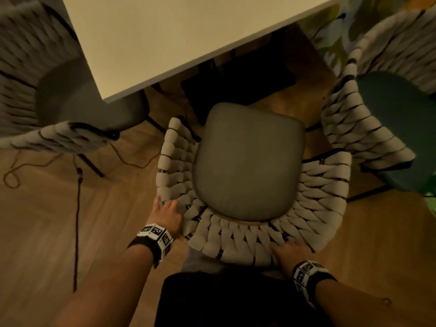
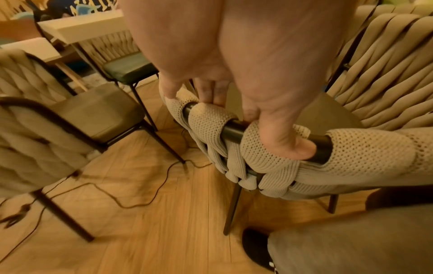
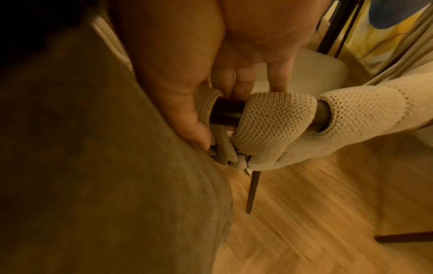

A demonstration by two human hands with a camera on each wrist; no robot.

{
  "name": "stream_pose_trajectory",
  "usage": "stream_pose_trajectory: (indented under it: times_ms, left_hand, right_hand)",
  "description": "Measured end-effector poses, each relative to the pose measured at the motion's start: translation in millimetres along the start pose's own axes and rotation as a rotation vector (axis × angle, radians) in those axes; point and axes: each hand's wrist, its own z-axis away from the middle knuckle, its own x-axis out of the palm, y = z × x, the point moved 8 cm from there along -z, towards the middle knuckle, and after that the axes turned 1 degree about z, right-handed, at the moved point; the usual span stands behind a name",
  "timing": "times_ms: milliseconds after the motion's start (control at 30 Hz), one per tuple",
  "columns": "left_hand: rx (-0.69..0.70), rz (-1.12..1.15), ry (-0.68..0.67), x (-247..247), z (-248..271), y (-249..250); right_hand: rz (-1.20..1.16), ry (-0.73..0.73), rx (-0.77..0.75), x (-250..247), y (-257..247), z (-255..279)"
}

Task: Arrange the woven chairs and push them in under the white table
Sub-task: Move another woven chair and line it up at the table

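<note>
while both hands clamp the top rail of the beige woven chair with the grey seat cushion (image 1: 250, 161), left hand (image 1: 168, 214) wrapped at its left bend, right hand (image 1: 290, 252) at the right, the chair stands on the wooden floor (image 1: 47, 220) just off the white surface's (image 1: 165, 43) near corner, its seat not under it.

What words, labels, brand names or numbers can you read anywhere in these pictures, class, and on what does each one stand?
No readable text in any view.
The black-and-white square marker patterns on the left wrist band and the right wrist band are coded shapes, not letters or numbers.
The beige woven chair with the grey seat cushion and the white table top show no label.
</note>
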Motion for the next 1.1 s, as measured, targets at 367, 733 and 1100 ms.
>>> stream_pose_trajectory:
  times_ms: [367,733,1100]
  left_hand:
    - [-0.064,0.076,-0.027,8.5,-3.6,-14.7]
    - [-0.176,0.293,0.005,-21.2,-9.4,44.8]
    - [-0.295,0.488,-0.002,-38.5,-15.5,90.3]
  right_hand:
    - [0.089,0.113,-0.031,-48.5,16.6,-16.5]
    - [0.269,0.238,-0.026,-118.3,115.1,-36.2]
    - [0.397,0.245,-0.172,-158.6,165.7,-48.3]
